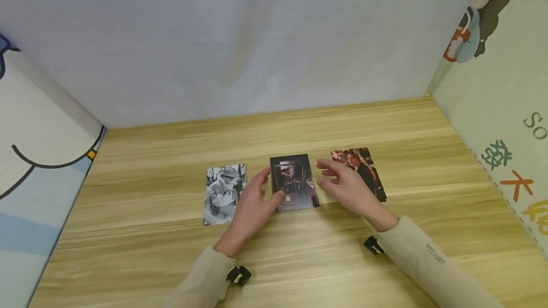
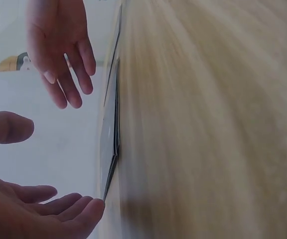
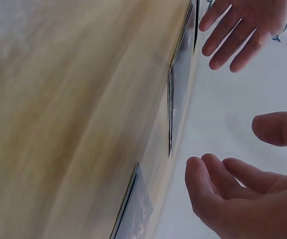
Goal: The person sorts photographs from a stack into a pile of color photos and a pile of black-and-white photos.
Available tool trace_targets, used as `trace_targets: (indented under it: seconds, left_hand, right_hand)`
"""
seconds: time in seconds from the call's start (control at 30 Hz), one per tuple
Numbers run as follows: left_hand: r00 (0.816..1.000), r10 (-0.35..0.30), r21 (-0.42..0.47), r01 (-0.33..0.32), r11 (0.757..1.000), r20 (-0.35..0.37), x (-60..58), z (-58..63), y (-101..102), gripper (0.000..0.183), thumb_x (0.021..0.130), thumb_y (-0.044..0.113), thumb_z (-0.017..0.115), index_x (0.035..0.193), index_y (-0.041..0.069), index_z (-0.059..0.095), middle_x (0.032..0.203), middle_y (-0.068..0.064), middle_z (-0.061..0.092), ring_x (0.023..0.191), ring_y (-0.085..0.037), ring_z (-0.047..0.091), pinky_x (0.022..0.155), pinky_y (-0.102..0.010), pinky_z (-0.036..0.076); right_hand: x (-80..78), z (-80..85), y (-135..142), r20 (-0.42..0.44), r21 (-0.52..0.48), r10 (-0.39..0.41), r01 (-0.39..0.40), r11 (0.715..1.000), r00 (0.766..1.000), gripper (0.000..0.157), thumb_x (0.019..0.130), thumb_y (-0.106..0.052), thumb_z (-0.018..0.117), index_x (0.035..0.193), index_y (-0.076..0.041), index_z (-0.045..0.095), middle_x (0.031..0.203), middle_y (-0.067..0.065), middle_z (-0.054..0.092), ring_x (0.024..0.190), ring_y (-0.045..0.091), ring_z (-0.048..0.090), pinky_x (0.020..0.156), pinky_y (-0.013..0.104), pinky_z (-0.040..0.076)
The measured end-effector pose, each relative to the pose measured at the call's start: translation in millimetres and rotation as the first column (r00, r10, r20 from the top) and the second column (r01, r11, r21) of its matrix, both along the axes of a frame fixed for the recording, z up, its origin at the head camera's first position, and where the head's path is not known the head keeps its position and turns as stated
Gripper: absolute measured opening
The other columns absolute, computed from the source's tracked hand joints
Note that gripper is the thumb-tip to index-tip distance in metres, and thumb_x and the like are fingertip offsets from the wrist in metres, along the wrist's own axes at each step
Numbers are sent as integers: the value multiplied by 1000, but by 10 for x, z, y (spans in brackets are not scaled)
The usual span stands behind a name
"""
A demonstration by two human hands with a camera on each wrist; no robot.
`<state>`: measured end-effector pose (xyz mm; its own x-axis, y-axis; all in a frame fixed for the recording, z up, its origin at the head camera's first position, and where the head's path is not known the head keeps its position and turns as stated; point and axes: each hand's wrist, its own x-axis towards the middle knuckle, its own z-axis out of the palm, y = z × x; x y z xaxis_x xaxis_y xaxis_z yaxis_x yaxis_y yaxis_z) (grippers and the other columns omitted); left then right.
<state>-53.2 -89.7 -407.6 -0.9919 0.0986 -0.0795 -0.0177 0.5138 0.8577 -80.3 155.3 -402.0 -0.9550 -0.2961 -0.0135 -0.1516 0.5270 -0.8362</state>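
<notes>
A dark photo card [image 1: 297, 175] lies in the middle, on a thin stack whose layered edges [image 2: 117, 124] show in the left wrist view. My left hand [image 1: 252, 206] is at its left side, thumb over the lower left corner in the head view. In the left wrist view that thumb stands clear of the cards, and one fingertip [image 2: 97, 206] is right at the stack's near end. My right hand [image 1: 348, 187] hovers between this stack and the right-hand photo card [image 1: 374, 177], fingers loosely bent around nothing. It partly hides that card, which shows a person with long hair.
A black-and-white photo card [image 1: 218, 198] lies left of the middle stack, partly behind my left hand. The wood-grain table [image 1: 162, 260] meets a pale back wall [image 1: 192, 61]. Printed side panels stand left [image 1: 38, 213] and right [image 1: 479, 108].
</notes>
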Motion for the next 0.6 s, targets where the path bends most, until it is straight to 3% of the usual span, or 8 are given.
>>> trace_targets:
  seconds: [0.33,0.6]
  left_hand:
    - [1000,-24,-75,23,997,-1,-58,-88,-27,78,93,29,72,157,0,38,149,-24,50,124,-42,57,100,-57,53]
    - [999,-45,-128,48,991,23,-97,-149,-37,79,91,31,72,155,-5,40,144,-25,48,116,-36,57,96,-53,55]
  right_hand:
    - [-78,-46,-66,47,76,49,-52,996,998,58,102,-15,60,153,6,43,149,24,52,129,43,55,107,57,49]
    - [-147,-95,-69,78,142,77,-88,986,994,61,98,-15,60,150,11,43,142,27,56,125,41,57,105,55,50]
